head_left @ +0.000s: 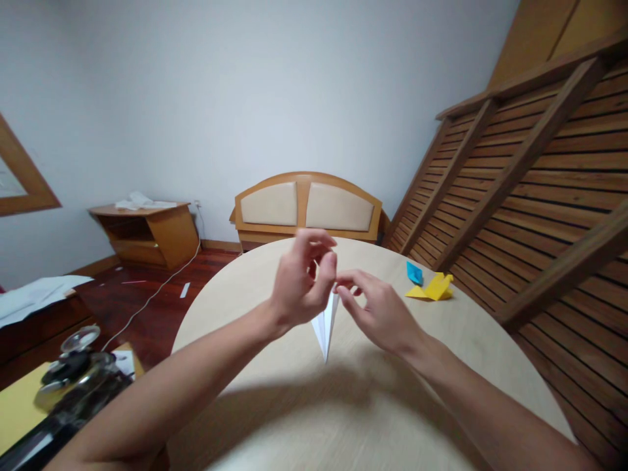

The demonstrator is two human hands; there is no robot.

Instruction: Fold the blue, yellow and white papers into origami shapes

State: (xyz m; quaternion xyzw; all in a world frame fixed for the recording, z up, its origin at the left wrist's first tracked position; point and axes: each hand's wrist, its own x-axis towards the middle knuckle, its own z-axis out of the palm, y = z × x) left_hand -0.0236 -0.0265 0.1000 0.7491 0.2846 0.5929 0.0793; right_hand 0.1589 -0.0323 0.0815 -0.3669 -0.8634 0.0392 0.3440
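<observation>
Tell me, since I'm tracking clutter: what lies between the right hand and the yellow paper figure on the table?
Only bare table: the head view shows nothing between the right hand, pinching the white folded paper, and the yellow paper figure.

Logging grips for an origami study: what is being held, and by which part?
A folded white paper piece, pinched at its upper end by fingers of both the left hand and right hand; its pointed tip hangs down.

- This is looking like a room in a home, perhaps a bedroom.
- A wooden headboard (307,208) with padded panels is standing against the white wall (245,91).
- A small wooden side table (147,232) is sitting in the corner.
- A slatted wooden frame (530,190) is leaning at the right, beside the round counter (275,418).
</observation>
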